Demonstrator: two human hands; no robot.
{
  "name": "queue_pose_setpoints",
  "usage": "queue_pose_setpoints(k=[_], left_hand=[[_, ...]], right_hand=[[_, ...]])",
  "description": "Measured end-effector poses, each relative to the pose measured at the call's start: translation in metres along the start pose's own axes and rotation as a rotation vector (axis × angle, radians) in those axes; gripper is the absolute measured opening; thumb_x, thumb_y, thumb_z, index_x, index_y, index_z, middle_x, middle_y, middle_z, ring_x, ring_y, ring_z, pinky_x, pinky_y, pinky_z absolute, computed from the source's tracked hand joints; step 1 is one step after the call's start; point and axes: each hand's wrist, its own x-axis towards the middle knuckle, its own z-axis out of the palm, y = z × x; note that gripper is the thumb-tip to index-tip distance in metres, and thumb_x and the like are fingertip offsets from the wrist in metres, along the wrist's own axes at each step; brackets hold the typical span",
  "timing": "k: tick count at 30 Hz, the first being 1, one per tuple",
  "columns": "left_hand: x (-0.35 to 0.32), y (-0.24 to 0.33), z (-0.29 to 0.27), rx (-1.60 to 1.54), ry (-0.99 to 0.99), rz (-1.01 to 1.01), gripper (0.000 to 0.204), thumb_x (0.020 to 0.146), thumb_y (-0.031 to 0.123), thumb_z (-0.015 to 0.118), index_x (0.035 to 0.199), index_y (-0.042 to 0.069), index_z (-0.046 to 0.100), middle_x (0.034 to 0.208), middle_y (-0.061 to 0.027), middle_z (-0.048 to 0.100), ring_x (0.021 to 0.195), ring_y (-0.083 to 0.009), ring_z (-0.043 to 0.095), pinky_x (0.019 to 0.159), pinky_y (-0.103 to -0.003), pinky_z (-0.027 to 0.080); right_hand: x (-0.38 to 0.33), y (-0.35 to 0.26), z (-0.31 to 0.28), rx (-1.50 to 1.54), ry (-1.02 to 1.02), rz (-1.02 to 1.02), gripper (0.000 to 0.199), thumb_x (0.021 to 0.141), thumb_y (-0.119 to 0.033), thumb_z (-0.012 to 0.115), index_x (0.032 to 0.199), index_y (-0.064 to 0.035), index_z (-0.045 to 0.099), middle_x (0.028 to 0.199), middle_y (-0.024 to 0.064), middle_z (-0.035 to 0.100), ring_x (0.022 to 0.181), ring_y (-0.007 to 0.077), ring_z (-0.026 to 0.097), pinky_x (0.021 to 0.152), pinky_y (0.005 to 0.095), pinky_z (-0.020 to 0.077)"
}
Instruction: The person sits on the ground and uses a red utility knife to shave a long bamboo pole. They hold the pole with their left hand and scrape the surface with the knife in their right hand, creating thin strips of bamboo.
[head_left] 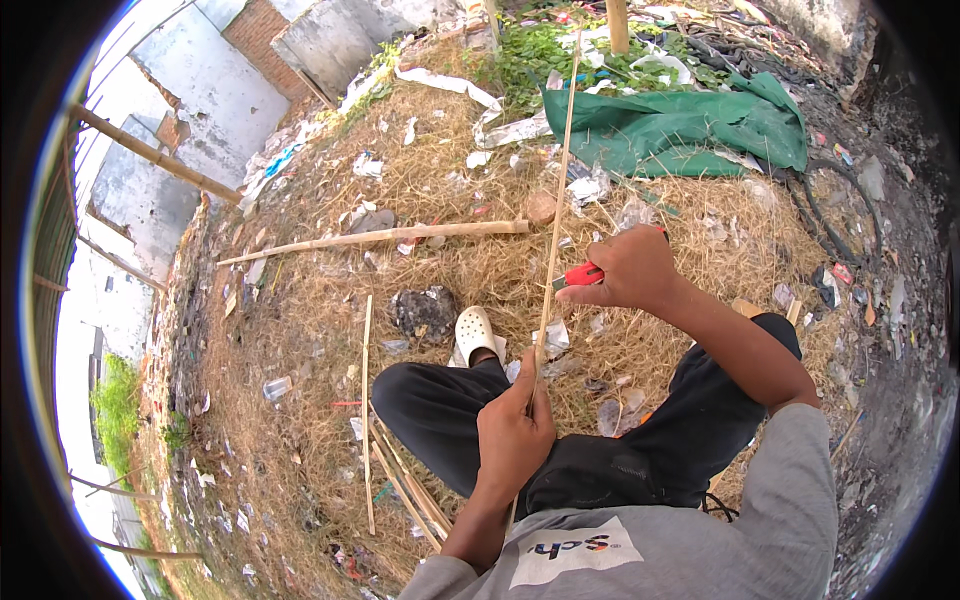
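A long, thin bamboo strip [560,200] stands out from my lap, its far tip reaching toward the top of the view. My left hand [514,428] is closed around its lower part, close to my body. In my right hand [640,268] is a red utility knife [584,274], gripped with the thumb along it. The knife's front end meets or nearly meets the strip's side, about midway along; whether it cuts in, I cannot tell. More split bamboo strips [405,485] lie on the ground by my left thigh, with a single strip [367,420] beside them.
A thicker bamboo piece [400,238] lies across the dry grass ahead. Beyond is a crumpled green tarp [680,130]. A dark stone [423,312] sits near my foot in a cream clog [475,334]. Litter is scattered about, and a bamboo pole [160,158] slants at the left.
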Motion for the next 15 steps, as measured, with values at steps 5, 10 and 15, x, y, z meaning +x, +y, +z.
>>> queue_pose_setpoints(k=[5, 10, 15], left_hand=[[0.001, 0.017, -0.013, 0.069, -0.186, -0.158, 0.04, 0.093, 0.004, 0.054, 0.133, -0.003, 0.054, 0.077, -0.0175, 0.067, 0.07, -0.0093, 0.062, 0.065, -0.028, 0.05], [-0.034, 0.001, -0.011, -0.175, -0.244, -0.123, 0.04, 0.094, 0.004, 0.055, 0.133, -0.005, 0.054, 0.09, -0.0125, 0.07, 0.08, -0.0061, 0.058, 0.072, -0.023, 0.048], [-0.008, 0.007, -0.014, -0.169, -0.087, -0.165, 0.04, 0.094, 0.005, 0.055, 0.133, -0.005, 0.054, 0.084, -0.009, 0.067, 0.077, -0.0053, 0.056, 0.07, -0.023, 0.048]], right_hand=[[0.007, 0.016, 0.0, -0.081, -0.007, 0.223, 0.073, 0.076, -0.079, 0.056, 0.055, -0.0094, 0.062, 0.043, 0.0076, 0.049, 0.039, 0.0258, 0.054, 0.04, 0.0365, 0.0403], [0.017, 0.051, -0.02, -0.089, -0.109, 0.503, 0.069, 0.078, -0.076, 0.056, 0.06, -0.0103, 0.066, 0.049, 0.0089, 0.056, 0.047, 0.0277, 0.06, 0.045, 0.0382, 0.0449], [0.001, -0.022, -0.027, 0.151, -0.124, 0.153, 0.067, 0.075, -0.072, 0.063, 0.054, -0.0095, 0.055, 0.045, 0.0092, 0.047, 0.043, 0.0293, 0.051, 0.044, 0.0404, 0.0379]])
